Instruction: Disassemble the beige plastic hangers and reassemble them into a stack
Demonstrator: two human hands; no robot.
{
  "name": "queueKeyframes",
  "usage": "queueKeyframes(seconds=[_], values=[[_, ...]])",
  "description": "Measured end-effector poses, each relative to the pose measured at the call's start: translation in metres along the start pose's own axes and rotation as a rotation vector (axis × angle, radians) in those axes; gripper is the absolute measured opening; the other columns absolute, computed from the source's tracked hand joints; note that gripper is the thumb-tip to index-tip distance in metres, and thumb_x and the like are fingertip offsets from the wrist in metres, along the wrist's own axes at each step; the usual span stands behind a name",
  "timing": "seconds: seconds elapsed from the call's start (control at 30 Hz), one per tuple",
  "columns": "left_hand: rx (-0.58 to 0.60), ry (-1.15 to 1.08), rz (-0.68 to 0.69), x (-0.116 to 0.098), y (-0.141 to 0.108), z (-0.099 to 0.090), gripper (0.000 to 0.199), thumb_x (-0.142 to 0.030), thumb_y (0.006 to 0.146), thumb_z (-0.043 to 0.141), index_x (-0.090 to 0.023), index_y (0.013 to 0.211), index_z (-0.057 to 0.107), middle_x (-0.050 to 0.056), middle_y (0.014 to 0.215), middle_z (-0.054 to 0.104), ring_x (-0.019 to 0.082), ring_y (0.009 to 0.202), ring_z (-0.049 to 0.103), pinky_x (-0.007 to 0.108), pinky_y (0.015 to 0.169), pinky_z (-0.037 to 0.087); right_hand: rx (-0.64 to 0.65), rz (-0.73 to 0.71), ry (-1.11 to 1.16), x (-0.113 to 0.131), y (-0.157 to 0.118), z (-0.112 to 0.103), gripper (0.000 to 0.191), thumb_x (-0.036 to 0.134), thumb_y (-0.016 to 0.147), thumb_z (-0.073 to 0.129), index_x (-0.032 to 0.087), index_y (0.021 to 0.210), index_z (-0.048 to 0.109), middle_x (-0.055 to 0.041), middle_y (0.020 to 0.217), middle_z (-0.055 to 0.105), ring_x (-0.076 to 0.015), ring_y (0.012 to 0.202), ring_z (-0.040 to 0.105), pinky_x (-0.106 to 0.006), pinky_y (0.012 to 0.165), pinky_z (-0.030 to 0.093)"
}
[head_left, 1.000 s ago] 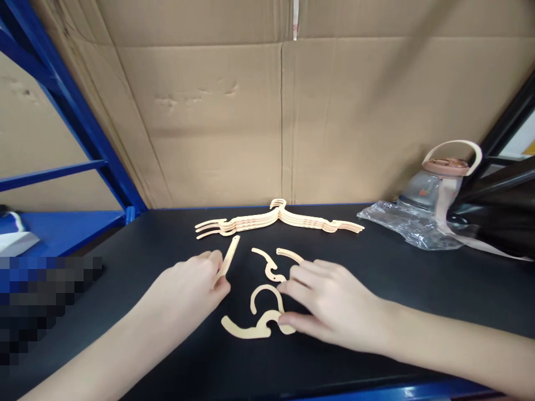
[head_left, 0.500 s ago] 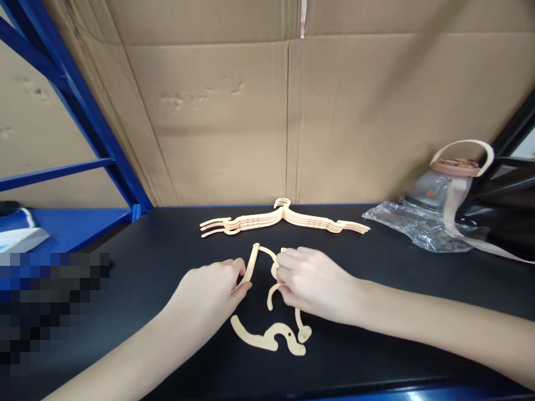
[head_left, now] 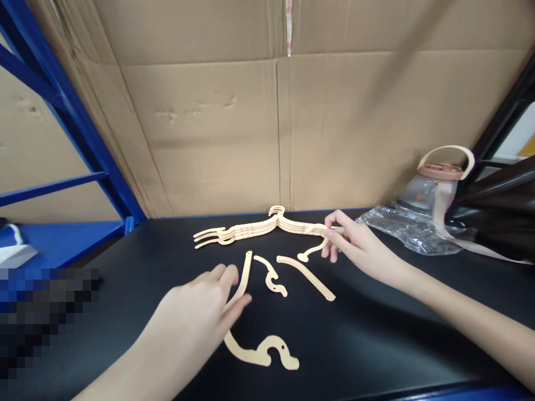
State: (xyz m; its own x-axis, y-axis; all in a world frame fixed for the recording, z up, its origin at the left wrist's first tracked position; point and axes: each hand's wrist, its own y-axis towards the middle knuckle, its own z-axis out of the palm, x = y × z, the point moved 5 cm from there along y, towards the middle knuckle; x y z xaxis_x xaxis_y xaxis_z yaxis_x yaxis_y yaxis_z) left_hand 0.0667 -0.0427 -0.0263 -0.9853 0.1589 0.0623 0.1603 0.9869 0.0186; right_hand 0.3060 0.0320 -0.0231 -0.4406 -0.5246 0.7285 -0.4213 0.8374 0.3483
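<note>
My right hand (head_left: 349, 236) pinches a thin, pale hook piece (head_left: 314, 252) with a rounded end, held at the right end of a stack of pale hangers (head_left: 254, 227). The fingers hide part of the piece. My left hand (head_left: 204, 301) has its thumb and fingers apart around a narrow, slightly bent bar (head_left: 246, 273), whose lower end is hidden. Between the hands lie a small notched curved piece (head_left: 273, 283) and a pair of stacked long bars (head_left: 307, 275). A larger notched curved piece (head_left: 261, 353) lies nearer me, partly behind my left hand.
The black tabletop (head_left: 376, 334) meets a cardboard wall (head_left: 209, 139) at the back. At the right stand a clear bottle (head_left: 430, 189) with a handle and strap, and crumpled clear plastic (head_left: 401, 231). A blue metal frame (head_left: 83, 139) is at the left.
My right hand has moved right and away from me with the hook piece, uncovering the stacked bars. My left hand has stayed by its bar, its thumb slightly farther out. The view has shifted a little.
</note>
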Motion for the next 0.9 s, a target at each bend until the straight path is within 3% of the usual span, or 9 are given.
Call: queueKeyframes(seconds=[0.13,0.23,0.33,0.43,0.53,0.67,0.8,0.9], values=[[0.218,-0.171,0.248,-0.025,-0.024,0.008,0.012,-0.022,0.077,0.055,-0.025,0.088,0.059,0.000,0.092,0.062,0.019,0.076,0.061,0.025,0.059,0.036,-0.002,0.030,0.160,-0.010,0.004,0.002,0.008,0.029,0.095,0.040,0.023,0.090,0.037,0.0030,0.066,0.065,-0.0122,0.055,0.060,-0.025,0.057,0.046],[0.285,-0.202,0.251,-0.033,-0.024,0.013,0.016,-0.013,0.077,0.047,-0.023,0.082,0.058,0.000,0.088,0.062,0.017,0.072,0.060,0.024,0.054,0.033,-0.007,0.062,0.259,-0.014,0.005,0.003,0.008,0.026,0.091,0.045,0.022,0.089,0.038,0.0014,0.067,0.067,-0.0125,0.056,0.061,-0.023,0.053,0.046],[0.249,-0.269,0.206,-0.035,-0.008,0.018,0.021,-0.010,0.070,0.047,-0.024,0.082,0.058,-0.003,0.078,0.061,0.014,0.064,0.057,0.023,0.055,0.033,-0.018,0.120,0.278,-0.017,0.005,0.002,0.009,0.024,0.085,0.050,0.019,0.092,0.047,-0.0016,0.068,0.069,-0.0146,0.060,0.065,-0.023,0.053,0.046],[0.208,-0.365,0.276,-0.036,0.010,0.022,0.025,-0.013,0.070,0.047,-0.025,0.088,0.060,-0.005,0.069,0.060,0.014,0.063,0.056,0.023,0.055,0.033,-0.030,0.161,0.288,-0.019,0.006,0.001,0.015,0.027,0.084,0.051,0.016,0.093,0.055,-0.0063,0.078,0.072,-0.0168,0.066,0.069,-0.023,0.056,0.048],[0.187,-0.426,0.370,-0.038,0.020,0.022,0.024,-0.018,0.075,0.048,-0.025,0.092,0.062,-0.005,0.066,0.060,0.014,0.066,0.057,0.024,0.058,0.035,-0.038,0.196,0.380,-0.019,0.006,0.002,0.016,0.033,0.086,0.048,0.017,0.088,0.051,-0.0074,0.082,0.072,-0.0171,0.066,0.069,-0.024,0.056,0.049],[0.156,-0.465,0.361,-0.043,0.021,0.011,0.018,-0.032,0.081,0.052,-0.024,0.094,0.061,-0.002,0.080,0.063,0.016,0.070,0.059,0.024,0.058,0.037,-0.066,0.281,0.539,-0.019,0.006,0.005,0.015,0.034,0.089,0.043,0.020,0.084,0.039,-0.0068,0.077,0.072,-0.0175,0.061,0.068,-0.026,0.053,0.049],[0.170,-0.309,0.346,-0.055,0.017,0.008,0.012,-0.028,0.075,0.062,-0.021,0.084,0.059,-0.001,0.085,0.061,0.017,0.068,0.058,0.025,0.054,0.033,-0.061,0.301,0.626,-0.016,0.003,0.008,0.022,0.043,0.091,0.038,0.020,0.090,0.036,-0.0025,0.066,0.066,-0.0178,0.054,0.065,-0.028,0.050,0.048],[0.163,-0.243,0.373,-0.063,0.016,0.010,0.006,-0.020,0.076,0.061,-0.020,0.082,0.058,-0.001,0.084,0.061,0.016,0.067,0.058,0.025,0.053,0.032,-0.070,0.211,0.543,-0.010,0.002,0.007,0.036,0.039,0.079,0.063,0.022,0.085,0.032,0.0078,0.057,0.056,-0.0107,0.045,0.056,-0.024,0.050,0.045]])
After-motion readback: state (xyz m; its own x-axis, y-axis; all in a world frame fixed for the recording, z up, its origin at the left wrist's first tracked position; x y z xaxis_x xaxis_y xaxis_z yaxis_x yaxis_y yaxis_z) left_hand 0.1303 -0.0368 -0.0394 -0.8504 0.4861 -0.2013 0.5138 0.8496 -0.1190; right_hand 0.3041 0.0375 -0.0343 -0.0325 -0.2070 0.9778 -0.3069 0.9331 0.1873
